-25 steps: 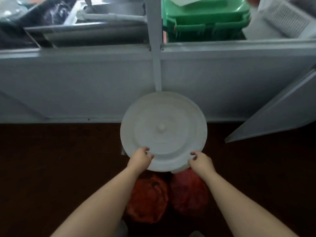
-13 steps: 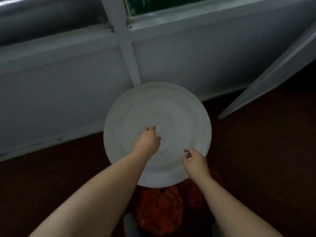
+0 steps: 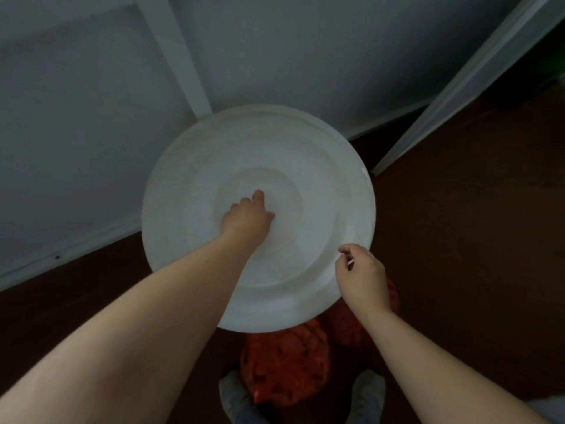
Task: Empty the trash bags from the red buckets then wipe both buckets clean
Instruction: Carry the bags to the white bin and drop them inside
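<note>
A round white lid [image 3: 305, 166] fills the middle of the view and hides whatever is beneath it. My left hand [image 3: 247, 217] is at the lid's centre, fingers curled over the knob, which they cover. My right hand [image 3: 360, 275] is over the lid's near right rim with its fingers loosely curled; I see nothing held in it. Two red trash bags lie on the floor just below the lid: one [image 3: 284, 362] between my feet, the other [image 3: 345, 330] behind my right wrist. No red bucket shows.
A grey panelled wall [image 3: 91, 117] with a white upright post [image 3: 177, 56] stands right behind the lid. A grey door edge [image 3: 477, 75] slants at the right. The floor [image 3: 474, 270] is dark brown. My shoes [image 3: 234, 393] are at the bottom.
My left hand moved from the lid's near rim to its centre knob. My right hand came off the rim. The view dropped and closed in on the lid.
</note>
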